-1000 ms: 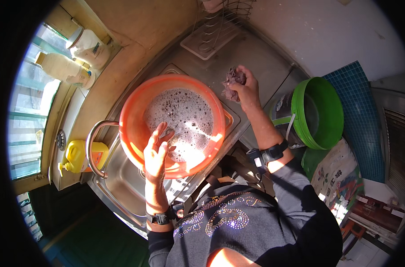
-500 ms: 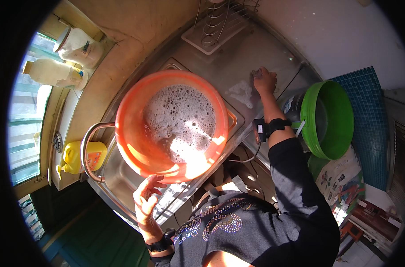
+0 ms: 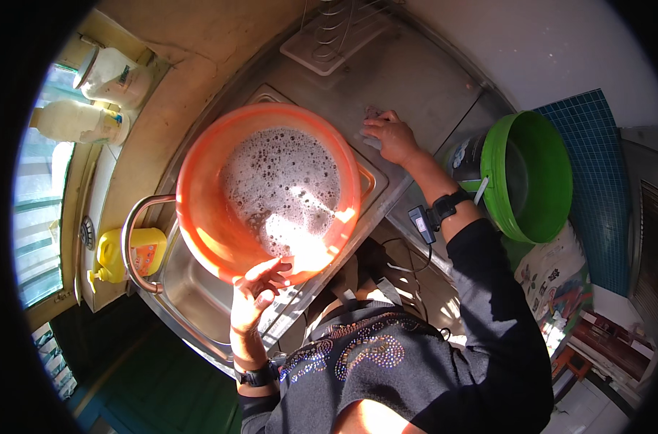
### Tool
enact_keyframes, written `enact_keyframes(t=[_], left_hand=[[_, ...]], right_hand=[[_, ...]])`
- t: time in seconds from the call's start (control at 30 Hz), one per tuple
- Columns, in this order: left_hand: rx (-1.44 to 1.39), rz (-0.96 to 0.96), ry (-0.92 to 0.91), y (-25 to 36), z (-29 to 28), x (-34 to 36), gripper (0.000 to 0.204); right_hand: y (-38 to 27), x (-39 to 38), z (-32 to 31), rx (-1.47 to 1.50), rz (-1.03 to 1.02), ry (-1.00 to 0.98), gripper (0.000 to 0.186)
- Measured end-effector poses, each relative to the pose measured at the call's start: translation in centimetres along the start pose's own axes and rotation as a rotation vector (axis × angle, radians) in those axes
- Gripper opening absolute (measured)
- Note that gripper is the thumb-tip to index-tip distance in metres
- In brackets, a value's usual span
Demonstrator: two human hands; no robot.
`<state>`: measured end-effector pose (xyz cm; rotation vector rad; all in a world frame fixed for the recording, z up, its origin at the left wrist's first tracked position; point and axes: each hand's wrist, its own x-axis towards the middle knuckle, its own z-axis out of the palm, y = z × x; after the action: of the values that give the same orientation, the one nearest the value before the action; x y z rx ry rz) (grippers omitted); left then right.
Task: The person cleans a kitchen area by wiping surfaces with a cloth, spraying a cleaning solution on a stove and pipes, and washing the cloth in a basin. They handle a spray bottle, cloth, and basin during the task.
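A large orange basin (image 3: 213, 242), holding foamy water (image 3: 285, 181), rests over the metal sink. My left hand (image 3: 253, 293) is at its near rim, fingers loosely bent and apart, gripping nothing; whether they touch the rim I cannot tell. To the right of the basin, my right hand (image 3: 395, 139) presses down on the metal countertop (image 3: 423, 79). Its fingers are closed on a small greyish crumpled scrubber (image 3: 373, 113), mostly covered by the hand, so its exact kind is unclear.
A green bucket (image 3: 508, 199) lies tilted at the right, close to my forearm. The curved faucet (image 3: 128, 239) arches beside the basin's left side. Left of it is a yellow jug (image 3: 130, 254); two jars (image 3: 119, 78) stand on the window ledge. A wire rack (image 3: 332, 43) is at the back.
My right hand has swept left across the countertop toward the basin with the scrubber, over where white suds lay. My left hand has shifted slightly right and up along the basin's near rim.
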<state>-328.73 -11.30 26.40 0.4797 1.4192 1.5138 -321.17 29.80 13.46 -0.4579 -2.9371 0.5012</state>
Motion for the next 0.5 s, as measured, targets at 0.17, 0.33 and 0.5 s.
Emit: enact_keyframes(t=[0.17, 0.33, 0.5], left_hand=[[-0.049, 0.014, -0.064, -0.2, 0.7, 0.1, 0.064], [-0.031, 0.011, -0.052, -1.1, 0.3, -1.6, 0.063], [-0.078, 0.05, 0.003, -1.4, -1.0, -4.4, 0.058]], right_hand=[[0.1, -2.4, 0.4, 0.147, -0.092, 0.017, 0.033], [0.3, -6.1, 1.1, 0.199, -0.075, 0.02, 0.017], [-0.4, -9.7, 0.2, 0.294, 0.007, -0.061, 0.019]])
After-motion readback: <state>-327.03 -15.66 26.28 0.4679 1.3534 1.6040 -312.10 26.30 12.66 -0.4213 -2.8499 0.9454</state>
